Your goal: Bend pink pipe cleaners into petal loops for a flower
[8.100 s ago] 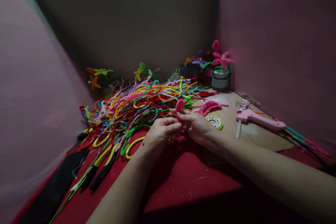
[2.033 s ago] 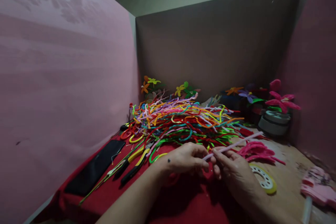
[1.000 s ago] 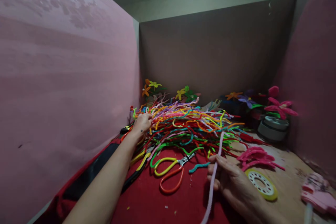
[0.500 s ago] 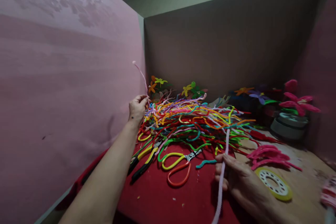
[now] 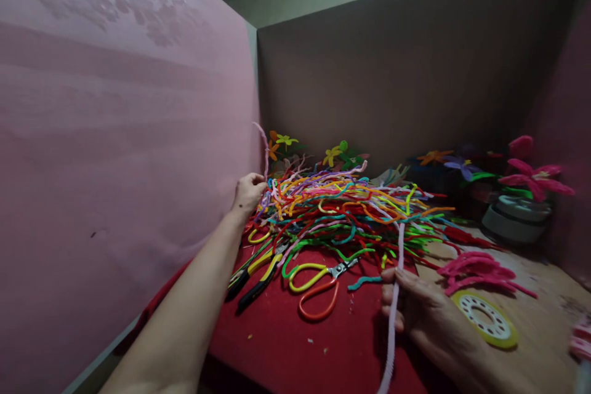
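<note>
My right hand (image 5: 425, 305), at the lower right, pinches a pale lilac pipe cleaner (image 5: 392, 320) that hangs nearly upright past the fingers. Farther off, my left hand (image 5: 249, 192) is closed on a pale pink pipe cleaner (image 5: 265, 151), whose top bends over to the left. That hand is at the left end of a big heap of pipe cleaners (image 5: 341, 209) in many colours. Scissors (image 5: 318, 289) with one yellow and one red handle lie before the heap, beside pliers (image 5: 258, 274) with yellow and black handles.
A yellow tape roll (image 5: 484, 320) and a bundle of pink pipe cleaners (image 5: 478, 274) lie on the right. Behind them stands a grey pot (image 5: 517, 218) with a pink flower (image 5: 535, 178). More pipe-cleaner flowers (image 5: 332, 156) are at the back. A pink wall (image 5: 138, 154) closes off the left.
The pink pipe cleaner in my left hand has gone from leaning left to standing more upright, its tip now curled over. My right hand still holds the lilac one. The view has shifted slightly.
</note>
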`<act>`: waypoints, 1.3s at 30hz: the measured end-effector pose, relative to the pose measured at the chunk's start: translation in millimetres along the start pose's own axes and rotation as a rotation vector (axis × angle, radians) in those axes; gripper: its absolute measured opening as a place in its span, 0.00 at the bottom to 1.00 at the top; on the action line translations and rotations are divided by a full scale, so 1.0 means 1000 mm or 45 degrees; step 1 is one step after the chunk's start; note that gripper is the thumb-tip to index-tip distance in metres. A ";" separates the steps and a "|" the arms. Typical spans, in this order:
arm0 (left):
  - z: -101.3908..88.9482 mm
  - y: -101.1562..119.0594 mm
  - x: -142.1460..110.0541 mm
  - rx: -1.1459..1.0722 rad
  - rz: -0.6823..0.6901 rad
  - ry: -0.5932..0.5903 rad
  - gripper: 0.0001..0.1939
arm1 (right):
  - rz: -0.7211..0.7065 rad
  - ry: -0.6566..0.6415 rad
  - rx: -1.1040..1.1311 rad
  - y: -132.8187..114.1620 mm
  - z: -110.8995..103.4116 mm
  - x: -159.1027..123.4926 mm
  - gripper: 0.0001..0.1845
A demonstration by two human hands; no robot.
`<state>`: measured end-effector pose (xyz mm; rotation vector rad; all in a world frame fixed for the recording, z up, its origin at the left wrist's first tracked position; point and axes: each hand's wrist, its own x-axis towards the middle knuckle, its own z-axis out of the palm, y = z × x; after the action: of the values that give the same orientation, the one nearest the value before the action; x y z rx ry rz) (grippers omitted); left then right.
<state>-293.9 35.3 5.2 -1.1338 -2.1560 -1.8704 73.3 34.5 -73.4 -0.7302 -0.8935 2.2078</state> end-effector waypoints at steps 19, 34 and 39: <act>0.010 0.045 -0.048 0.257 0.402 -0.163 0.06 | -0.044 -0.048 0.001 -0.001 0.002 -0.002 0.08; 0.047 0.098 -0.188 -0.060 -0.113 -1.477 0.07 | -0.248 -0.008 0.148 -0.008 0.001 0.004 0.11; 0.051 0.091 -0.196 0.001 -0.159 -1.549 0.11 | -0.295 0.033 0.153 -0.011 0.001 0.005 0.07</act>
<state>-80.5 -13.6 -30.0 -2.6522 -2.6872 -1.2623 72.9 43.8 -66.1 -0.5676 -0.7829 2.0227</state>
